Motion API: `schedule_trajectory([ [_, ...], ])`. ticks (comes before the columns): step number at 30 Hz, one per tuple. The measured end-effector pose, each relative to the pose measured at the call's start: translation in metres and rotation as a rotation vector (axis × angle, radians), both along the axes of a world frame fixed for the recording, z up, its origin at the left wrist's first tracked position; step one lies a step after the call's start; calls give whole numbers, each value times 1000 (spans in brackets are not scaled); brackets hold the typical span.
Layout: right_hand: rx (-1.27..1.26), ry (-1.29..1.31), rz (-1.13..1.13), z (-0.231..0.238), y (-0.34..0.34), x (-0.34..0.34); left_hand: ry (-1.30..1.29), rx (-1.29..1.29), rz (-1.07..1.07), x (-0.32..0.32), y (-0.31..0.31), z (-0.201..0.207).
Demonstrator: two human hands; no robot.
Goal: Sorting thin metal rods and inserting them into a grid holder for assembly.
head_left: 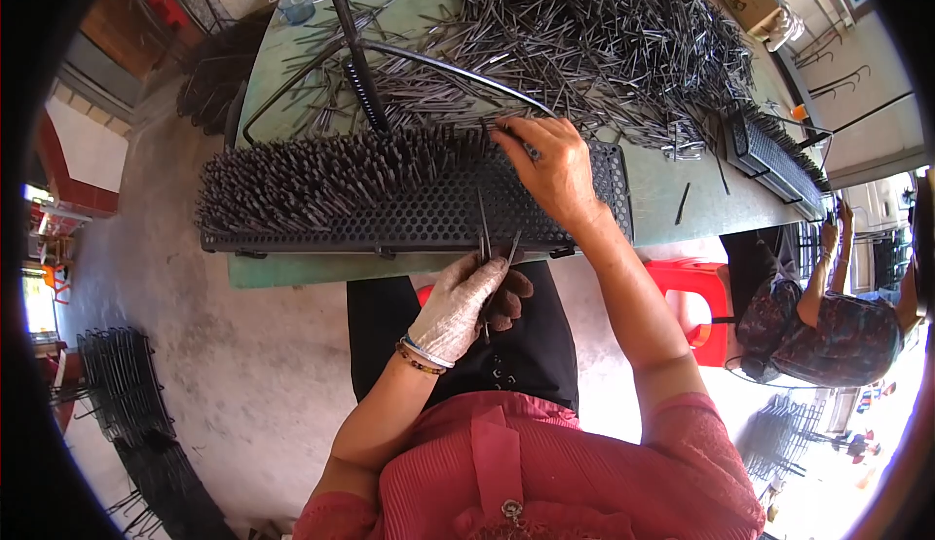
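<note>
A black perforated metal rack [390,221] lies lengthwise along the near edge of the table. Thin dark rods [292,185] stand packed in its holes over the left part, while bare holes show on the right part. In a worn, stained glove, my left hand [458,308] is closed around a few thin rods [483,223] pointing up, just in front of the rack. My bare right hand [555,165] reaches over the rack, thumb and forefinger pinched on a thin dark rod at the right end of the standing ones. The fingertips partly hide that rod.
A large heap of loose rods [594,34] covers the back of the green table [682,189]. A black metal frame [351,43] rises behind the rack. Another filled rack [779,165] stands at right, near another person [828,335]. A red stool [691,297] is below.
</note>
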State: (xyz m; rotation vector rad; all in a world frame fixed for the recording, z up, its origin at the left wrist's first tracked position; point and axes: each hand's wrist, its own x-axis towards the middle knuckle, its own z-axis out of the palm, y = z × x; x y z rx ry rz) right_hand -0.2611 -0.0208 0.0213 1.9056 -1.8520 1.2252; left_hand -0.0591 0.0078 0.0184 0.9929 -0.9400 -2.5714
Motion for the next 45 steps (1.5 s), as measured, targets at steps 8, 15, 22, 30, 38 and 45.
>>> schedule_trajectory([
  [8,-26,-156,-70,12,-2,-1,8,-11,-2,5,-2,3],
  [15,-19,-317,-69,-6,-7,-4,35,44,3,1,-2,0],
  [22,-53,-230,-65,-15,-11,-7,24,63,-17,2,-3,-3],
  [30,-32,-15,23,-13,-2,-6,34,51,-28,3,-3,-2],
  [38,35,-68,80,5,-14,5,43,54,-17,5,-3,-4],
  [45,2,-6,-4,-4,-15,0,19,70,38,5,-3,-2],
])
